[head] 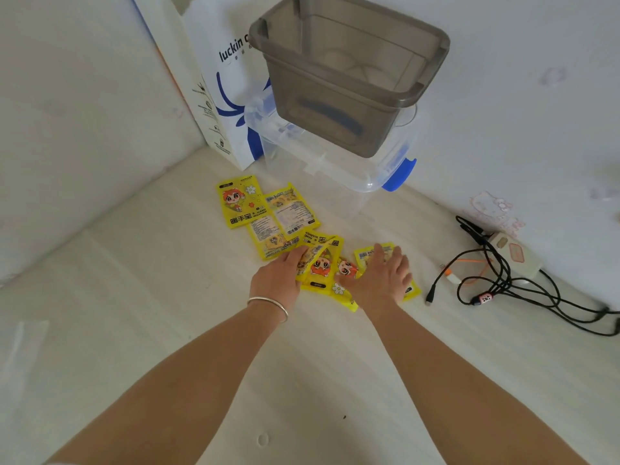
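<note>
Head view: about seven yellow packets; left hand grips one, right hand presses flat.

Roughly seven yellow packets, two plastic bins, one paper bag, one power strip, two hands.
</note>
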The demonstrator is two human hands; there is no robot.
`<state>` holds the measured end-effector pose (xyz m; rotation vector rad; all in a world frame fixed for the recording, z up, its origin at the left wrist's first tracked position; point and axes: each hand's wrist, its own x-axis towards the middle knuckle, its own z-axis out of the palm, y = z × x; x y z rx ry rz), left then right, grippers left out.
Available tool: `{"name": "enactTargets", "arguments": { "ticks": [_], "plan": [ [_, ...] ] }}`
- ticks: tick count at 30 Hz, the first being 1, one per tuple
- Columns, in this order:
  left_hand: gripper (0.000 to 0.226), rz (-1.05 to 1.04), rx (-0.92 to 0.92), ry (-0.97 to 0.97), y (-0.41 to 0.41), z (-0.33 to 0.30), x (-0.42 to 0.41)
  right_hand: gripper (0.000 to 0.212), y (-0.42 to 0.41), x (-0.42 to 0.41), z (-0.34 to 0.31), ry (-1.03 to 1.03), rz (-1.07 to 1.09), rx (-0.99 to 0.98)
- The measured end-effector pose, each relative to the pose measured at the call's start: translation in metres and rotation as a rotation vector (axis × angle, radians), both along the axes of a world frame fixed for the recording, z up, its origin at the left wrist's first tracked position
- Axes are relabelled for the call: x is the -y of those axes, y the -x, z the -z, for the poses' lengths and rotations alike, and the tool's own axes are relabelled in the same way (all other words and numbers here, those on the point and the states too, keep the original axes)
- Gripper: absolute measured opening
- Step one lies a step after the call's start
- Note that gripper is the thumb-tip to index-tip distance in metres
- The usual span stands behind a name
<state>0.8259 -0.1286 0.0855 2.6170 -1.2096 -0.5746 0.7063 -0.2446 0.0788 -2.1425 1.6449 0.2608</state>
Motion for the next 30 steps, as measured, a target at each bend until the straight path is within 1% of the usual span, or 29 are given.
{"name": "enactTargets", "arguments": {
  "ticks": [1, 3, 5, 6, 8, 11, 15, 18, 19, 21, 23, 25, 27, 28, 30],
  "plan": [
    [0.063, -0.001, 0.0, -0.004, 0.0, 0.0, 0.0, 0.11, 0.0, 0.001, 0.002, -0.037, 0.009, -0.025],
    [0.062, -0.012, -0.005, -0.009, -0.001, 0.001, 0.001, 0.118, 0.0, -0.001, 0.008, -0.08, -0.014, -0.086],
    [0.062, -0.018, -0.017, -0.008, 0.001, 0.001, 0.003, 0.118, -0.001, -0.005, 0.012, -0.062, -0.087, -0.115],
    [0.061, -0.02, -0.023, -0.002, 0.002, 0.001, 0.003, 0.115, -0.003, -0.007, 0.012, -0.033, -0.117, -0.09],
    [0.059, -0.028, -0.034, 0.014, 0.004, 0.001, 0.005, 0.102, -0.009, -0.01, 0.012, 0.019, -0.168, -0.007],
    [0.056, -0.062, -0.065, 0.041, 0.008, 0.001, 0.006, 0.083, -0.019, -0.017, 0.01, 0.0, -0.204, 0.06],
    [0.052, -0.112, -0.099, 0.072, 0.01, 0.001, 0.005, 0.058, -0.021, -0.019, 0.007, -0.066, -0.041, 0.081],
    [0.047, -0.16, -0.148, 0.108, 0.008, -0.001, 0.005, 0.049, -0.02, -0.014, 0.007, -0.186, 0.124, 0.094],
    [0.046, -0.18, -0.171, 0.126, 0.009, -0.003, 0.005, 0.042, -0.019, -0.013, 0.005, -0.232, 0.16, 0.094],
    [0.043, -0.228, -0.223, 0.184, 0.011, -0.008, 0.004, 0.024, -0.013, -0.011, 0.002, -0.325, 0.166, 0.045],
    [0.042, -0.28, -0.268, 0.241, 0.015, -0.014, 0.001, 0.029, -0.001, -0.007, 0.005, -0.401, 0.196, 0.046],
    [0.041, -0.333, -0.329, 0.297, 0.018, -0.019, -0.001, 0.029, 0.014, -0.004, 0.005, -0.427, 0.242, 0.086],
    [0.04, -0.368, -0.385, 0.343, 0.023, -0.025, -0.001, 0.042, 0.032, 0.002, 0.001, -0.425, 0.289, 0.114],
    [0.04, -0.376, -0.402, 0.358, 0.027, -0.029, 0.0, 0.045, 0.04, 0.005, -0.003, -0.425, 0.314, 0.16],
    [0.04, -0.389, -0.435, 0.38, 0.039, -0.038, 0.004, 0.043, 0.059, 0.01, -0.011, -0.439, 0.408, 0.314]
  ]
}}
